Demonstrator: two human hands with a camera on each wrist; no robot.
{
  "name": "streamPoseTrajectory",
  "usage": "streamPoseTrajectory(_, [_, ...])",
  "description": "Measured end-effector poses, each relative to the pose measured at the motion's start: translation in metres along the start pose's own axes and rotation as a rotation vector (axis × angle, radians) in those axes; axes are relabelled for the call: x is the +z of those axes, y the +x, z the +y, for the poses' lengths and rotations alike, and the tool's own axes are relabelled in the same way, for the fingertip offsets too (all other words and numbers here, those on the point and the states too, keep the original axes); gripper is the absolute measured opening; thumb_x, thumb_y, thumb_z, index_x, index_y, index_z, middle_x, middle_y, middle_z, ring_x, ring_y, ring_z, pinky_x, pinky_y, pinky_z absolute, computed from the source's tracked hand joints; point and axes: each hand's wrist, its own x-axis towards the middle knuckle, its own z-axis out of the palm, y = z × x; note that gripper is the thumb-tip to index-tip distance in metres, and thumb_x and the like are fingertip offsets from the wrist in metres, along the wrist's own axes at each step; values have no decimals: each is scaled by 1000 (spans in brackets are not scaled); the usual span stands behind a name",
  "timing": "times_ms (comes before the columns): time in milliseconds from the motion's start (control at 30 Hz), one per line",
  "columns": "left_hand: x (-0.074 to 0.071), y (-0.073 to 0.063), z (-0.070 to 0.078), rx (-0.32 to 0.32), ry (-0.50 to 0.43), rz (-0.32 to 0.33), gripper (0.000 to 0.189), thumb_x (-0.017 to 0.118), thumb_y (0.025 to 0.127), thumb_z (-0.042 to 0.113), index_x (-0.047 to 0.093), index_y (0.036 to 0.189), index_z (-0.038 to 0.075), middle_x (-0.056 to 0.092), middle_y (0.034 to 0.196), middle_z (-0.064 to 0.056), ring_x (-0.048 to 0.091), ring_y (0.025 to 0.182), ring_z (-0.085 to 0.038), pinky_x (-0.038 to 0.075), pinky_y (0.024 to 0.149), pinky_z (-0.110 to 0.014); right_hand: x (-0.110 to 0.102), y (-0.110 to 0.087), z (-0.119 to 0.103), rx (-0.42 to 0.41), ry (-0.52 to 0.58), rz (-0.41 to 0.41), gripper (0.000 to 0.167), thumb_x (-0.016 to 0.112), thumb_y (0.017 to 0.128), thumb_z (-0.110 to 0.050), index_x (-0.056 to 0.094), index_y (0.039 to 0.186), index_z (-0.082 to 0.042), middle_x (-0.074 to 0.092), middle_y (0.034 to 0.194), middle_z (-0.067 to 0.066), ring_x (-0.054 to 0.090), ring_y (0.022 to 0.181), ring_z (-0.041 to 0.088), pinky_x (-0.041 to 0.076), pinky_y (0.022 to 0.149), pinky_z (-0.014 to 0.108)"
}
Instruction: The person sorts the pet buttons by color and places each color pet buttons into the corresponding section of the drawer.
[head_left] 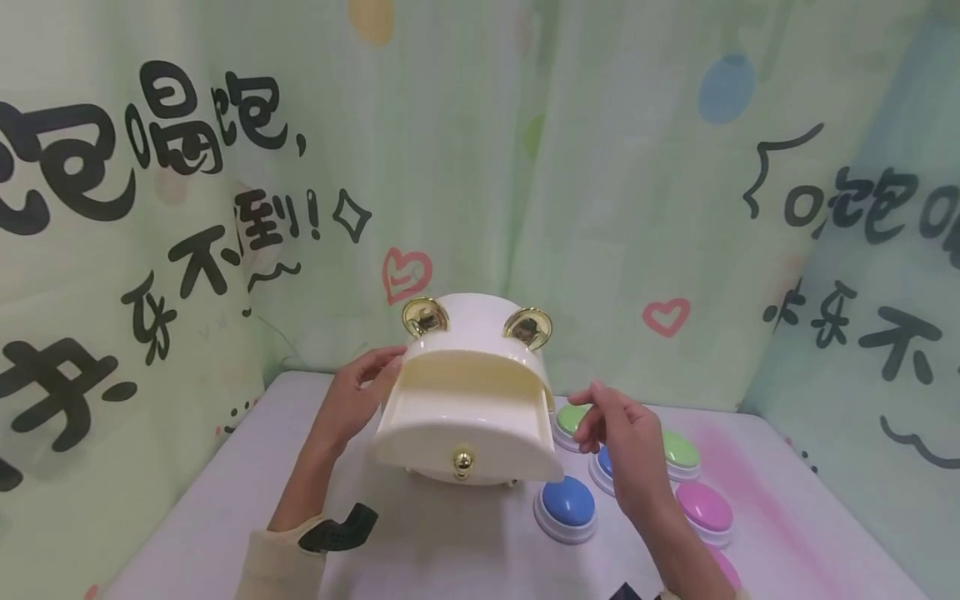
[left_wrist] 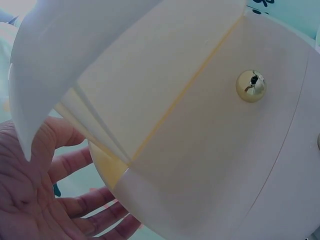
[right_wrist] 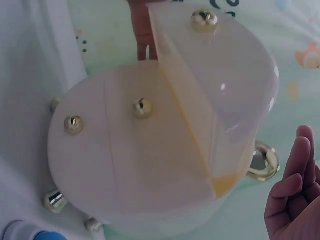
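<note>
A rounded white drawer box [head_left: 480,310] with two gold round ears [head_left: 425,317] stands on the table. Its upper drawer [head_left: 431,442] is pulled out and has a gold knob [head_left: 463,461]. Below, a second drawer front with its own gold knob [left_wrist: 251,86] is closed, as the left wrist view shows. My left hand [head_left: 356,396] rests along the box's left side, fingers extended and slightly spread. My right hand [head_left: 626,450] hovers to the right, apart from the box, fingers loosely bent and holding nothing.
Several round push buttons stand on the table [head_left: 195,542] at the right: a blue one [head_left: 568,502] near the box, green ones [head_left: 680,450] behind, and pink ones [head_left: 705,507] beside my right forearm. A printed curtain [head_left: 600,208] hangs around the table.
</note>
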Motion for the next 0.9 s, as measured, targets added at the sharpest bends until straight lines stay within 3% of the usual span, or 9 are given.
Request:
streamPoseTrajectory(233, [0, 0, 0, 2, 6, 1, 38, 57, 106, 31, 64, 137, 11, 67, 128, -15, 60, 123, -31, 44, 105, -57, -4, 33, 33, 143, -10, -43, 47, 47, 108, -41, 69, 111, 1, 61, 71, 3, 58, 66, 15, 52, 65, 22])
streamPoseTrajectory(400, [0, 0, -1, -1, 6, 1, 39, 57, 106, 32, 64, 138, 12, 67, 130, -14, 59, 124, -31, 44, 105, -57, -5, 52, 52, 182, -149, -79, 45, 48, 108, -35, 68, 115, 5, 66, 75, 3, 60, 68, 14, 52, 64, 23])
streamPoseTrajectory(500, [0, 1, -2, -1, 7, -1, 39, 57, 106, 32, 65, 138, 12, 67, 131, -14, 59, 124, -31, 43, 106, -58, -7, 60, 64, 153, -312, -93, 44, 48, 107, -35, 69, 116, 3, 71, 81, 5, 66, 73, 16, 55, 67, 26])
streamPoseTrajectory(700, [-1, 2, -2, -1, 13, 4, 39, 57, 106, 33, 65, 138, 12, 67, 130, -14, 59, 125, -31, 43, 106, -59, -12, 77, 87, 15, -607, -132, 40, 54, 104, -32, 68, 113, 5, 74, 87, 12, 69, 78, 23, 58, 72, 38])
streamPoseTrajectory(900, [-1, 2, -1, -3, 16, 3, 39, 57, 106, 32, 65, 138, 12, 67, 131, -13, 59, 124, -31, 42, 107, -58, -21, 98, 106, -30, -761, -129, 41, 59, 100, -34, 67, 111, 5, 72, 102, 20, 67, 94, 35, 55, 82, 49])
